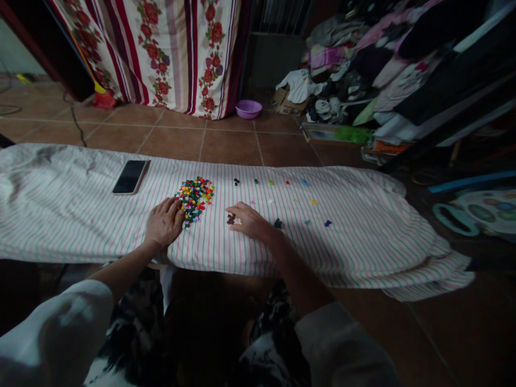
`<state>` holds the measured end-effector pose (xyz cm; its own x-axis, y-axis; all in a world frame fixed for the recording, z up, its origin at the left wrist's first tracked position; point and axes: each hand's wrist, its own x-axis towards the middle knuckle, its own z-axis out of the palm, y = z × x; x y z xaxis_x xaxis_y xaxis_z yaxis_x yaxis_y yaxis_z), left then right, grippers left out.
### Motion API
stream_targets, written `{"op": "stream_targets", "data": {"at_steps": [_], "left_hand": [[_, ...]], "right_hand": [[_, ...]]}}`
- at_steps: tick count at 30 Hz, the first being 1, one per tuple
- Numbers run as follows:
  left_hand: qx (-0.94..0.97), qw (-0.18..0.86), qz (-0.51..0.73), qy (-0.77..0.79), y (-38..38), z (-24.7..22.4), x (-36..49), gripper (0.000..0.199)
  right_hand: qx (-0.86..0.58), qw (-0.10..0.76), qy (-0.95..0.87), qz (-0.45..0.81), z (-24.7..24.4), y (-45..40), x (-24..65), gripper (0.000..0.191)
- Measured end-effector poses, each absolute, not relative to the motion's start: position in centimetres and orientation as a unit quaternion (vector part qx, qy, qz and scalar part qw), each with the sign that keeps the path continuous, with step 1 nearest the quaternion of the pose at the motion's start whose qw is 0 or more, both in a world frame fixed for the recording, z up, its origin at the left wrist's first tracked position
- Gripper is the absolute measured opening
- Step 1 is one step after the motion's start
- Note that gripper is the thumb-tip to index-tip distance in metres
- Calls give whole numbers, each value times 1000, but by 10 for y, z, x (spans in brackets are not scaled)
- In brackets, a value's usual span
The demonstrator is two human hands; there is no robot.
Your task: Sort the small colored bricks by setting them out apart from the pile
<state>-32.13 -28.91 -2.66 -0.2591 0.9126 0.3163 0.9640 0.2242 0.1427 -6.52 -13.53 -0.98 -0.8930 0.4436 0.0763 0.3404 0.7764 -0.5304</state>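
Note:
A mixed pile of small coloured cubes [197,191] lies on the striped cloth. My left hand [164,221] rests palm down at the pile's lower left edge, fingers extended and touching the nearest cubes. Further right, my right hand [249,221] is low over the cloth, thumb and forefinger apart around a small group of brown cubes [230,219]. Whether a fingertip touches them I cannot tell. Beyond it sit small single-colour groups: black cubes [236,182], a green one [256,181], light blue ones [305,183], yellow ones [313,202], dark green ones [278,223] and dark blue ones [328,223].
A phone [131,177] lies left of the pile on the striped cloth [355,242]. On the tiled floor behind are a purple basin [249,109], a floral curtain [181,54] and heaped clothes [346,54]. A light blue-green plastic item [455,219] stands at the right.

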Motion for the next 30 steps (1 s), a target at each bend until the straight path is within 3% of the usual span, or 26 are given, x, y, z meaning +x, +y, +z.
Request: {"op": "stream_targets", "data": {"at_steps": [17, 23, 30], "left_hand": [[-603, 70, -151, -780, -289, -25, -321, 50], [-599, 68, -167, -781, -289, -26, -320, 48], [-598, 70, -182, -777, -289, -25, -320, 47]], "right_hand": [[-224, 84, -944, 228, 10, -132, -74, 41], [-240, 99, -938, 229, 17, -137, -97, 23], [-226, 87, -948, 206, 22, -147, -132, 24]]}}
